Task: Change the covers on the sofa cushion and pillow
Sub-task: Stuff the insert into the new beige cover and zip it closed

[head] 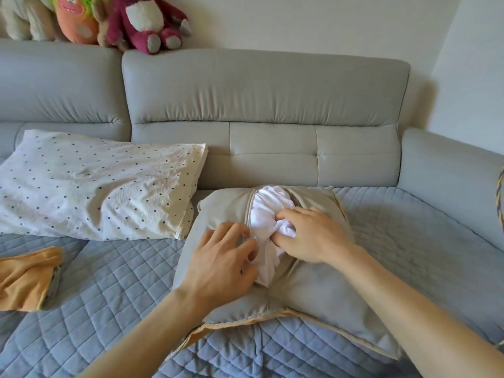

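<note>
A cushion in a grey-beige cover (321, 290) lies on the sofa seat in front of me. Its zip opening runs down the middle and gapes, showing the white inner cushion (268, 211). My left hand (221, 266) pinches the left edge of the opening. My right hand (308, 236) presses on the right side, its fingers bunching the white fabric. A pillow in a cream cover with dark dots (95, 184) rests to the left against the backrest. An orange cover (26, 279) lies crumpled at the left edge.
A quilted blue mat (114, 309) covers the seat of the grey sofa (267, 110). Plush toys (144, 20) sit on top of the backrest at the upper left. The sofa's armrest (452, 170) bounds the right side.
</note>
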`<control>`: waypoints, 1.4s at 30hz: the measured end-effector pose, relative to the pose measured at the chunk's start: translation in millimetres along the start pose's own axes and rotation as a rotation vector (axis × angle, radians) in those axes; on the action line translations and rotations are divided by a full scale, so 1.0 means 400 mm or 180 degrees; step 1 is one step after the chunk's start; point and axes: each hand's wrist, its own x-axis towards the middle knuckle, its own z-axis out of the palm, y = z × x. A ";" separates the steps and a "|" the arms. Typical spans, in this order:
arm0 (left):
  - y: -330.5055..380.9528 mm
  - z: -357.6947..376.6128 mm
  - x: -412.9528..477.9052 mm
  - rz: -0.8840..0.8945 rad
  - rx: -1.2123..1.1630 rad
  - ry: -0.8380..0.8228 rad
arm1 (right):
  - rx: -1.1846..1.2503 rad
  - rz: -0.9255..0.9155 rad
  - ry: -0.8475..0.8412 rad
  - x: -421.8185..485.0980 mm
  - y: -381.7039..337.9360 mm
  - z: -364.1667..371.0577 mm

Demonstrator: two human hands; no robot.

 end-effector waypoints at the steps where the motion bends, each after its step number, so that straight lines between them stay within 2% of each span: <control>1: -0.002 -0.014 0.018 -0.0014 -0.0044 -0.0055 | 0.0723 0.0026 -0.0174 -0.011 0.007 -0.022; 3: -0.001 -0.041 0.070 0.0086 -0.0147 -0.0056 | 0.1898 0.0196 0.0036 -0.039 0.033 -0.050; 4: 0.001 -0.053 0.107 0.0155 -0.0221 0.0014 | 0.1972 0.0299 0.0347 -0.054 0.048 -0.054; 6: 0.016 -0.063 0.187 0.0288 -0.0289 0.0071 | 0.1098 0.0518 0.0837 -0.079 0.074 -0.047; 7: 0.027 -0.057 0.224 0.0346 -0.0251 -0.0019 | 0.0728 0.0609 0.0851 -0.091 0.079 -0.037; 10: 0.049 0.012 0.268 0.0689 0.0188 -0.0723 | 0.0498 0.0863 0.0604 -0.111 0.070 -0.020; 11: 0.049 0.039 0.258 0.0788 0.0247 -0.0817 | 0.0305 0.0904 0.0549 -0.112 0.064 -0.014; 15: 0.021 0.067 0.184 0.0758 0.0123 -0.0738 | -0.0663 0.0721 0.0468 -0.101 0.035 0.000; 17: -0.020 0.049 0.148 0.0668 0.0198 -0.0637 | -0.0627 0.0867 0.0535 -0.098 0.051 -0.025; 20: -0.096 -0.010 0.101 0.0239 0.0435 -0.0946 | -0.0439 0.1101 0.0952 -0.101 0.089 -0.051; 23: -0.114 -0.020 0.051 -0.0246 0.0183 -0.1242 | -0.0569 0.0783 0.0936 -0.108 0.053 0.001; 25: -0.078 -0.011 0.019 -0.0397 -0.0322 -0.0769 | -0.0441 0.0345 0.1223 -0.106 0.019 0.023; 27: -0.033 -0.011 0.003 -0.0663 -0.1202 -0.0127 | -0.0095 0.0110 0.1489 -0.091 -0.010 0.004; 29: 0.008 -0.017 -0.007 -0.1178 -0.1769 0.0452 | -0.0006 0.0173 0.1429 -0.064 -0.020 -0.018; 30: 0.027 -0.023 -0.010 -0.1539 -0.1742 0.0609 | -0.0077 0.0336 0.1217 -0.052 -0.015 -0.027; 31: 0.042 -0.027 -0.013 -0.1935 -0.1537 0.0547 | -0.0134 0.0538 0.0964 -0.042 -0.005 -0.034; 33: 0.059 -0.032 -0.021 -0.2548 -0.1072 -0.0094 | -0.0091 0.0889 0.0582 -0.035 0.024 -0.038; 34: 0.061 -0.035 -0.020 -0.2658 -0.0931 -0.0411 | -0.0032 0.0996 0.0503 -0.042 0.033 -0.042; 37: 0.032 -0.032 0.006 -0.2378 -0.0617 -0.0748 | 0.0185 0.0990 0.0628 -0.062 0.036 -0.043; 39: -0.007 -0.042 0.054 -0.1975 -0.0292 -0.0661 | 0.0488 0.0854 0.1017 -0.083 0.014 -0.059; 42: -0.060 -0.073 0.164 -0.1400 0.0205 -0.0487 | 0.0480 0.0726 0.1639 -0.138 -0.032 -0.099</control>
